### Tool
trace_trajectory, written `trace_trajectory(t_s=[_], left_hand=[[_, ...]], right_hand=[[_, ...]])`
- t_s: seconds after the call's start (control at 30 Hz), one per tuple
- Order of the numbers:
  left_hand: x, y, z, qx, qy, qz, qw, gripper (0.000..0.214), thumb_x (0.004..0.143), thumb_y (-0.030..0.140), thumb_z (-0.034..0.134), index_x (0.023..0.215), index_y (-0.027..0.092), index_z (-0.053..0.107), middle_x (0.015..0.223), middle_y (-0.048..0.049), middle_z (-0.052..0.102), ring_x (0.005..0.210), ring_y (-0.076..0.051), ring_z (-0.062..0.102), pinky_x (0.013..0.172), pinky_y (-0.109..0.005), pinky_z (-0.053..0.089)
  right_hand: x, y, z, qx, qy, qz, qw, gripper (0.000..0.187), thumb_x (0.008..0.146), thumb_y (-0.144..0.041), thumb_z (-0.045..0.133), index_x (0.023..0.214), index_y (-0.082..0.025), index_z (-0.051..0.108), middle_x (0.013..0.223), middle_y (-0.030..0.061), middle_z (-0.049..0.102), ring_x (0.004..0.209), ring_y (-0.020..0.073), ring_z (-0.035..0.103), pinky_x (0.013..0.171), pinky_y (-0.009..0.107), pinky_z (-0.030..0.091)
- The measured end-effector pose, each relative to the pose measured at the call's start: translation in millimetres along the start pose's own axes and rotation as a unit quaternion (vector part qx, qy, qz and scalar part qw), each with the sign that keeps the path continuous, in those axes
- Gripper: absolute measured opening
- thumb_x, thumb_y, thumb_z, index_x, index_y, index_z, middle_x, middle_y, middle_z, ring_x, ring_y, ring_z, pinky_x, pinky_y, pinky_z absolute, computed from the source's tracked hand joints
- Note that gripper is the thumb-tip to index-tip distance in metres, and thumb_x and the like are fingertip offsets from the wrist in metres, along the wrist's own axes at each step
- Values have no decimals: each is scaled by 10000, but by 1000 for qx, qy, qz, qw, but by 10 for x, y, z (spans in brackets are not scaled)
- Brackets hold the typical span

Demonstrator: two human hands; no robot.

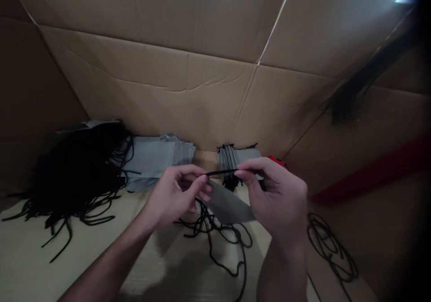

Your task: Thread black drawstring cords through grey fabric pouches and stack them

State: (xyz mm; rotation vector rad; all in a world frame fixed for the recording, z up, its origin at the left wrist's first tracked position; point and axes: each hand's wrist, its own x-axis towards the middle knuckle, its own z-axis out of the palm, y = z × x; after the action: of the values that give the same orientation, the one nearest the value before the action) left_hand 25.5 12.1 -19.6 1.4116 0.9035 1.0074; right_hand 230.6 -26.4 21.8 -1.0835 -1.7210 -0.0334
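A short stretch of black cord (220, 172) runs nearly level between my two hands. My left hand (180, 194) is closed, pinching the cord between thumb and forefinger. The thumb and fingertips of my right hand (278, 196) pinch the cord's other side. Just under the cord, a flat grey piece (229, 205) slants down toward my right wrist; which fingers bear it I cannot tell. Below my hands, loose black cords (232, 237) lie in loops on the pale table.
At the left lies a big heap of black cords (81, 167). Beside it are stacked grey pieces (151, 156), with a smaller corded stack (229, 158) further right. A coiled black cord (332, 248) lies at the right. Cardboard walls (151, 73) enclose the back and sides.
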Motion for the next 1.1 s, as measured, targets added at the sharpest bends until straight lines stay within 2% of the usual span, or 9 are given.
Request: trace_trajectory(t_s=[0.13, 0.2, 0.27, 0.37, 0.47, 0.57, 0.67, 0.8, 1.1], left_hand=[[16, 93, -76, -17, 21, 25, 999, 372, 904, 513, 777, 900, 146, 714, 683, -63, 758, 513, -163, 677, 422, -225, 531], [16, 112, -107, 16, 46, 52, 997, 298, 869, 426, 824, 869, 152, 707, 639, -17, 708, 473, -108, 583, 444, -195, 481], [4, 120, -131, 68, 49, 91, 992, 189, 867, 316, 815, 868, 151, 723, 692, -13, 701, 572, -105, 597, 525, -186, 476], [-39, 140, -176, 123, -3, 135, 983, 124, 957, 258, 697, 923, 156, 759, 810, -35, 735, 739, -137, 650, 649, -208, 506], [-97, 174, -250, 178, -52, 153, 971, 173, 1001, 202, 621, 959, 175, 787, 820, -27, 751, 736, -136, 643, 631, -205, 483], [-142, 204, -317, 225, -55, 168, 958, 212, 982, 139, 609, 936, 191, 809, 829, -23, 771, 699, -129, 636, 591, -195, 475], [-155, 222, -329, 178, -45, 113, 976, 199, 969, 175, 645, 1056, 196, 823, 856, -32, 801, 510, -96, 604, 471, -188, 482], [-97, 196, -283, 36, -36, 29, 998, 222, 937, 275, 729, 1101, 158, 820, 908, -81, 833, 437, -104, 639, 426, -209, 558], [97, -53, -172, -131, 93, 3, 987, 331, 721, 344, 961, 909, 126, 798, 828, -55, 809, 734, -183, 787, 699, -316, 713]], right_hand=[[-25, -163, 8, 47, -77, -53, 995, 187, 982, -79, 703, 884, -238, 691, 824, -4, 722, 758, 154, 683, 701, 285, 565], [-30, -218, 35, 68, -127, -88, 986, 216, 971, -30, 674, 879, -225, 679, 843, 13, 719, 800, 167, 678, 718, 292, 572], [-26, -231, 89, 69, -148, -106, 981, 232, 967, -1, 643, 874, -212, 669, 888, 42, 730, 873, 190, 684, 776, 316, 593], [-15, -178, 206, 56, -127, -94, 986, 234, 986, -5, 606, 874, -205, 652, 1051, 99, 758, 1146, 238, 702, 1008, 386, 593], [-8, -105, 325, 81, -145, -67, 984, 240, 1019, -11, 553, 916, -215, 624, 1267, 115, 742, 1404, 241, 614, 1178, 419, 514], [-5, -73, 402, 129, -206, -39, 969, 225, 1052, -48, 524, 943, -232, 594, 1105, 56, 752, 1196, 196, 711, 1017, 340, 589], [1, -73, 438, 146, -213, -13, 966, 192, 1074, -105, 524, 950, -236, 587, 947, 21, 692, 901, 162, 689, 812, 277, 590], [1, -62, 482, 124, -199, -9, 972, 203, 1053, -73, 534, 937, -234, 580, 948, 29, 666, 907, 169, 658, 820, 276, 570], [-47, 79, 699, 1, -126, -48, 991, 258, 1017, -2, 506, 911, -231, 555, 945, 58, 662, 927, 211, 633, 835, 334, 538]])
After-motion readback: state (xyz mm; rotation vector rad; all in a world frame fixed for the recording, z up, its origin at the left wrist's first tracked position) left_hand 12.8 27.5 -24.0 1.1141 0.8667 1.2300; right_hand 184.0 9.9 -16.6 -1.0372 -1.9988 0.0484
